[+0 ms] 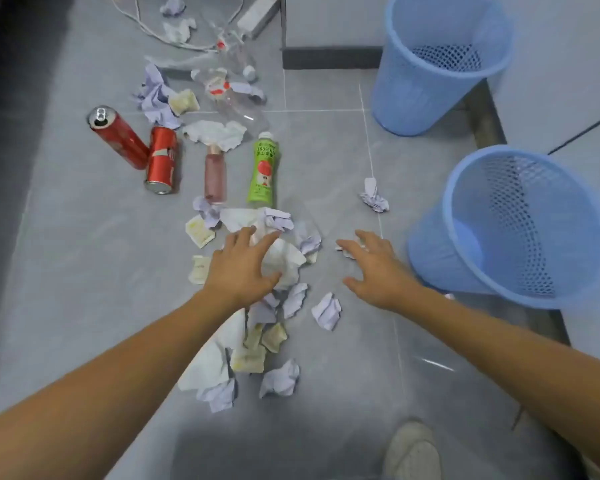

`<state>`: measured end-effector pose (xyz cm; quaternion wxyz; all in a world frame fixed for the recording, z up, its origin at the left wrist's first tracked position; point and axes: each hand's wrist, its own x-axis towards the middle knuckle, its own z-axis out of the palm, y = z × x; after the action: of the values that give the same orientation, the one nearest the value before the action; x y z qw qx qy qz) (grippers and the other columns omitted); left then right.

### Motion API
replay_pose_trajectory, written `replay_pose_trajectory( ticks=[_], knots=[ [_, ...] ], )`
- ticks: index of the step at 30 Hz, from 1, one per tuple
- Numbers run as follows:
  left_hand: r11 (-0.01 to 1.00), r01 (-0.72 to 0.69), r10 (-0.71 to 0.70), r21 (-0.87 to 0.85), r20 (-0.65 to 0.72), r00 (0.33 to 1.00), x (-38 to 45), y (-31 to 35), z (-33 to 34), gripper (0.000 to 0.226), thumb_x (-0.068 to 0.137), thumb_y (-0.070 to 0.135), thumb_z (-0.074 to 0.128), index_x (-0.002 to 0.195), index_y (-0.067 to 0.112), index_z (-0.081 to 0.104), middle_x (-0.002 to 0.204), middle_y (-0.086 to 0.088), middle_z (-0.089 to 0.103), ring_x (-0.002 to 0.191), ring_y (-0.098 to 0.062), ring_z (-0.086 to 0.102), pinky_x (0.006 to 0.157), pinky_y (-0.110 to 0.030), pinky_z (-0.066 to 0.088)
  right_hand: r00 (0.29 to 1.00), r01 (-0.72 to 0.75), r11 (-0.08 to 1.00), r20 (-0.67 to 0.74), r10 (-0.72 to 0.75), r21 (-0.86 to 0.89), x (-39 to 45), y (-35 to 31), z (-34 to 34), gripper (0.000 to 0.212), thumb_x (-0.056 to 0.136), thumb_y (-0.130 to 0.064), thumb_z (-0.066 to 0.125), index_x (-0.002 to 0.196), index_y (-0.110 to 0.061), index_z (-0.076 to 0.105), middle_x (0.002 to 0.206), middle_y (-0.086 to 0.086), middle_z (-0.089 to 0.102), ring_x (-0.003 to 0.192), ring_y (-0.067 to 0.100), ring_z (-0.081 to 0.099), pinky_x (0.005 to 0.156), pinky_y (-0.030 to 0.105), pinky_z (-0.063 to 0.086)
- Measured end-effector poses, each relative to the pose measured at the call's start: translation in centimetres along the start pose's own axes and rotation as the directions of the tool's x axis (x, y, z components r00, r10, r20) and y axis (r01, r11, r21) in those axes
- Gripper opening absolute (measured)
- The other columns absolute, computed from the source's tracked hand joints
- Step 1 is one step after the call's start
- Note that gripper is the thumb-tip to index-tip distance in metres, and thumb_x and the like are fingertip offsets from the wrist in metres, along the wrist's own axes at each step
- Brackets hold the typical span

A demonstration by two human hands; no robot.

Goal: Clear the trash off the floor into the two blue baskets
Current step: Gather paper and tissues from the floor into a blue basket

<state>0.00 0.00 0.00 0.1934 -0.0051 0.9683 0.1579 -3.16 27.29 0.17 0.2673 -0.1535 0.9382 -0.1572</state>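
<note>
i see a grey tiled floor point(84, 271) with two red cans point(161, 161) lying at the left, a pink bottle point(215, 176) and a green bottle point(264, 171) beside them. crumpled paper point(279, 377) is scattered near me, clear plastic bottles point(229, 84) farther off. two blue baskets point(520, 226) stand at the right, one near, one far.

baskets: two blue mesh baskets point(440, 64) point(520, 226), right of frame, tilted
trash: crumpled paper point(281, 261), cans point(161, 161), bottles point(264, 169), centre-left floor
</note>
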Motion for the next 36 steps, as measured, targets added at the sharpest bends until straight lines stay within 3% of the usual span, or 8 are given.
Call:
replay_pose_trajectory(
  ticks=[4,9,15,22,25,27,33,36],
  knots=[
    [0.996,0.008,-0.006,0.089,-0.022,1.0,2.0,-0.5,3.6,0.073,0.086,0.042,0.068,0.152,0.037,0.036,0.148,-0.011,0.038,0.137,-0.036,0.036,0.091,-0.05,0.049,0.999,0.024,0.994,0.025,-0.021,-0.107,2.5,2.1,2.1,0.067,0.095,-0.031,0.064,0.155,-0.035,0.033,0.163,0.007,0.02,0.147,0.035,0.023,0.108,0.048,0.044],
    [0.985,-0.012,0.026,0.172,-0.08,0.996,3.6,-0.6,5.5,0.048,0.079,0.006,0.066,0.125,0.018,0.055,0.115,-0.009,0.052,0.108,-0.033,0.049,0.06,-0.037,0.037,0.988,0.144,0.948,-0.006,-0.152,-0.283,2.5,3.9,5.4,0.027,0.095,-0.013,0.058,0.122,-0.019,0.055,0.123,0.007,0.043,0.114,0.032,0.049,0.069,0.038,0.046],
    [0.99,-0.135,0.143,0.047,-0.266,0.953,2.0,-0.5,2.1,0.018,0.076,0.006,0.061,0.092,0.013,0.058,0.093,-0.002,0.054,0.093,-0.029,0.055,0.049,-0.036,0.039,0.963,0.129,0.992,-0.242,-0.122,0.013,0.2,1.3,2.0,0.02,0.094,-0.017,0.063,0.113,-0.021,0.057,0.113,0.0,0.047,0.097,0.023,0.057,0.079,0.041,0.053],
    [0.82,-0.563,0.41,-0.099,-0.584,0.7,1.1,11.7,-7.9,0.014,0.077,0.012,0.061,0.09,0.011,0.057,0.09,0.0,0.051,0.083,-0.022,0.049,0.061,-0.037,0.043,0.709,0.208,0.962,-0.704,-0.026,0.175,-9.1,-1.7,-10.8,0.022,0.089,-0.014,0.071,0.109,-0.018,0.065,0.107,-0.005,0.056,0.087,0.008,0.058,0.072,0.019,0.049],
    [0.728,-0.68,0.516,-0.09,-0.581,0.63,2.4,20.0,-9.8,0.018,0.077,0.008,0.064,0.093,0.012,0.057,0.093,-0.001,0.052,0.087,-0.024,0.05,0.061,-0.043,0.045,0.545,0.097,0.968,-0.826,0.141,0.23,-12.5,3.1,-15.1,0.023,0.086,-0.01,0.075,0.107,-0.017,0.068,0.105,-0.002,0.061,0.09,0.011,0.063,0.074,0.024,0.054],
    [0.703,-0.704,0.571,-0.103,-0.509,0.645,3.6,24.8,-9.6,0.021,0.079,0.009,0.061,0.098,0.016,0.057,0.098,0.0,0.054,0.09,-0.024,0.051,0.065,-0.043,0.048,0.507,-0.02,0.958,-0.823,0.256,0.286,-13.8,7.4,-16.5,0.024,0.083,-0.009,0.077,0.104,-0.018,0.068,0.103,0.001,0.063,0.088,0.012,0.063,0.08,0.032,0.055],
    [0.788,-0.614,0.612,-0.035,-0.057,0.789,7.1,31.3,-6.5,0.045,0.085,0.029,0.069,0.129,0.029,0.059,0.126,-0.001,0.055,0.118,-0.026,0.055,0.083,-0.041,0.05,0.682,-0.207,0.912,-0.616,0.394,0.355,-14.9,13.6,-15.9,0.034,0.084,-0.023,0.082,0.116,-0.025,0.072,0.112,0.006,0.065,0.101,0.022,0.066,0.095,0.047,0.056],
    [0.768,-0.638,0.64,0.047,-0.102,0.762,5.9,30.3,-6.6,0.056,0.086,0.044,0.067,0.138,0.035,0.052,0.132,0.003,0.053,0.126,-0.021,0.049,0.082,-0.038,0.048,0.715,-0.254,0.918,-0.58,0.39,0.304,-15.7,13.1,-15.5,0.035,0.089,-0.034,0.075,0.124,-0.028,0.072,0.122,0.002,0.063,0.111,0.023,0.065,0.097,0.05,0.055]
  ],
)
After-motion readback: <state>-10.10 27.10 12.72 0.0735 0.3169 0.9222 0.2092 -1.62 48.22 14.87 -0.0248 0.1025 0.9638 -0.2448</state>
